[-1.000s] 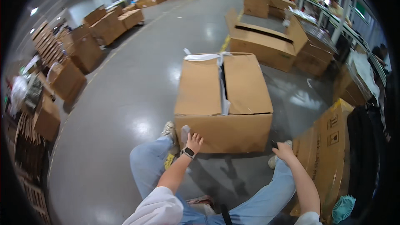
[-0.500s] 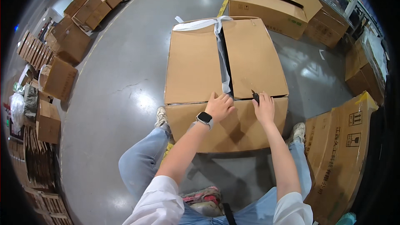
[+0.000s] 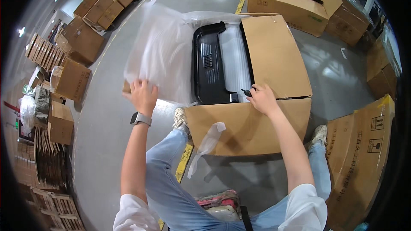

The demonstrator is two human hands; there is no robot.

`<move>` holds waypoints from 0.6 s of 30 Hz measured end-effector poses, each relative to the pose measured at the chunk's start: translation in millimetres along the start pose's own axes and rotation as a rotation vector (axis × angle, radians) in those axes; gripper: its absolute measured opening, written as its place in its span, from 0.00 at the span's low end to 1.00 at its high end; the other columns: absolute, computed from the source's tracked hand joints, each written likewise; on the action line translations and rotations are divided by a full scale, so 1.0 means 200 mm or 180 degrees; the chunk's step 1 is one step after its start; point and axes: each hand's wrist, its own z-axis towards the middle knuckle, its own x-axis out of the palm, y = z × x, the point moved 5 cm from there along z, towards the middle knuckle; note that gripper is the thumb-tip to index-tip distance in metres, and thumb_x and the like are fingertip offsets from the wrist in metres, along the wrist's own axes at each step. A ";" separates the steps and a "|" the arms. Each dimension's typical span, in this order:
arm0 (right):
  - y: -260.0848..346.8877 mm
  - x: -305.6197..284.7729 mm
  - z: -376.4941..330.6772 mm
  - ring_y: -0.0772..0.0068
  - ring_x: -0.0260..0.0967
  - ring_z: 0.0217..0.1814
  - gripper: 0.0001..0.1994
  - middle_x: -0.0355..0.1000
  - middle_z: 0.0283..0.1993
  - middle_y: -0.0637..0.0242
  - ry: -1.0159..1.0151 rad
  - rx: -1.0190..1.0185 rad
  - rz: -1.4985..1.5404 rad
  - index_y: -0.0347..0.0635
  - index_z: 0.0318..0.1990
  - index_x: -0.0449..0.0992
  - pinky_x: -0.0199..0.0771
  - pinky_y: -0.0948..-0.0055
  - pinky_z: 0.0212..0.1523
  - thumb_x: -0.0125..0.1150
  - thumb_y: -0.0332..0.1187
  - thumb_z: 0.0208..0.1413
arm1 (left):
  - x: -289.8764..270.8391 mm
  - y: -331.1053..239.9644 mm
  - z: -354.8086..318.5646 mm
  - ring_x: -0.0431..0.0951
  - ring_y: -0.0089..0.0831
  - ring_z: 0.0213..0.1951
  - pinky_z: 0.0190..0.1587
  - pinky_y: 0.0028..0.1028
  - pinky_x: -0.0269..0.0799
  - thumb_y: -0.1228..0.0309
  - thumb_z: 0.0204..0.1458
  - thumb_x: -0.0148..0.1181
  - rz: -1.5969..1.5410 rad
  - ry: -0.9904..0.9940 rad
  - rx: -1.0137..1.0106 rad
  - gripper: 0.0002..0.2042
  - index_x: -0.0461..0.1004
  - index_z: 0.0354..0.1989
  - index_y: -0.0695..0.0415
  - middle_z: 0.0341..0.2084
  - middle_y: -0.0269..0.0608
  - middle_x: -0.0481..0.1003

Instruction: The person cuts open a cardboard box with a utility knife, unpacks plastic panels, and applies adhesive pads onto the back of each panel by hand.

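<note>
A big brown carton stands before me with its left side opened. My left hand grips the near edge of the left flap, swung out beyond the carton and mostly covered by a translucent white sheet. Inside lies a long black moulded plastic part beside more white wrapping. My right hand is closed round a small black cutter, by the inner edge of the right flap, which still lies down. A torn white strip hangs down the carton's front.
At the right stands a tall carton, close to my right leg. Behind, an opened carton sits on the floor. Cartons and wooden pallets line the left side. A pink-and-white bundle lies between my legs.
My left hand has moved left, swinging the left flap open and exposing the black part and white sheet. The white strip now hangs at the front. My right hand still holds the cutter.
</note>
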 end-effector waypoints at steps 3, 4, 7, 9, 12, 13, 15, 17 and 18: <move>0.05 -0.04 0.00 0.66 0.66 0.54 0.12 0.74 0.36 0.63 0.0186 -0.0555 -0.0738 0.41 0.34 0.72 0.64 0.60 0.48 0.57 0.40 0.50 | 0.42 0.11 -0.24 0.63 0.48 0.58 0.58 0.61 0.47 0.42 0.46 0.54 -0.0860 0.2074 -0.0877 0.35 0.66 0.52 0.61 0.49 0.53 0.69; 0.09 -0.09 0.03 0.66 0.66 0.54 0.12 0.74 0.36 0.63 0.0162 -0.0631 -0.0697 0.41 0.34 0.72 0.64 0.60 0.48 0.57 0.40 0.50 | 0.59 0.15 -0.34 0.62 0.50 0.58 0.59 0.53 0.52 0.39 0.46 0.53 -0.1417 0.2399 -0.0789 0.41 0.60 0.55 0.68 0.50 0.61 0.66; 0.04 -0.37 0.04 0.66 0.67 0.48 0.09 0.71 0.31 0.64 -0.0430 -0.0661 -0.0681 0.42 0.30 0.69 0.67 0.62 0.41 0.59 0.35 0.46 | 0.73 -0.21 -0.41 0.63 0.56 0.57 0.58 0.31 0.60 0.38 0.45 0.54 -0.2735 0.3347 -0.0484 0.56 0.38 0.57 0.86 0.52 0.79 0.58; -0.01 -0.64 0.08 0.64 0.67 0.44 0.08 0.69 0.32 0.63 -0.1132 -0.0532 -0.0960 0.42 0.30 0.69 0.67 0.62 0.37 0.59 0.33 0.45 | 0.79 -0.35 -0.46 0.64 0.56 0.56 0.58 0.31 0.60 0.40 0.45 0.55 -0.2753 0.3003 -0.0887 0.57 0.33 0.57 0.86 0.52 0.79 0.58; -0.25 -0.97 0.07 0.62 0.64 0.48 0.10 0.69 0.37 0.62 -0.1168 0.0460 -0.2090 0.42 0.33 0.71 0.59 0.55 0.51 0.58 0.37 0.48 | 0.90 -0.35 -0.49 0.66 0.56 0.55 0.57 0.33 0.62 0.45 0.47 0.57 -0.2726 0.1893 -0.1528 0.56 0.27 0.57 0.85 0.52 0.78 0.60; -0.39 -1.02 0.04 0.62 0.63 0.50 0.10 0.69 0.38 0.62 -0.1161 0.0862 -0.2342 0.43 0.34 0.72 0.56 0.53 0.54 0.57 0.39 0.50 | 0.90 -0.34 -0.48 0.66 0.56 0.54 0.56 0.34 0.62 0.48 0.48 0.58 -0.2688 0.1162 -0.1766 0.55 0.26 0.58 0.83 0.51 0.77 0.61; -0.73 -1.07 -0.15 0.60 0.62 0.53 0.12 0.70 0.38 0.61 -0.1033 0.1505 -0.2939 0.42 0.35 0.74 0.55 0.48 0.55 0.55 0.42 0.52 | 0.84 -0.48 -0.50 0.68 0.60 0.50 0.53 0.39 0.64 0.58 0.49 0.58 -0.2823 0.1227 -0.2313 0.45 0.33 0.63 0.71 0.50 0.73 0.64; -1.08 -0.87 -0.35 0.56 0.62 0.55 0.17 0.71 0.38 0.56 -0.0781 0.2247 -0.2394 0.39 0.37 0.74 0.60 0.47 0.51 0.53 0.45 0.54 | 0.81 -0.47 -0.49 0.70 0.60 0.48 0.52 0.40 0.64 0.64 0.48 0.57 -0.2637 0.1330 -0.2517 0.42 0.35 0.64 0.64 0.47 0.72 0.67; -1.28 -0.69 -0.45 0.53 0.64 0.54 0.20 0.72 0.37 0.53 -0.0575 0.2738 -0.1644 0.36 0.38 0.74 0.63 0.47 0.49 0.52 0.47 0.55 | 0.83 -0.49 -0.50 0.70 0.60 0.48 0.52 0.40 0.64 0.64 0.48 0.57 -0.2650 0.1347 -0.2502 0.42 0.35 0.64 0.64 0.47 0.72 0.67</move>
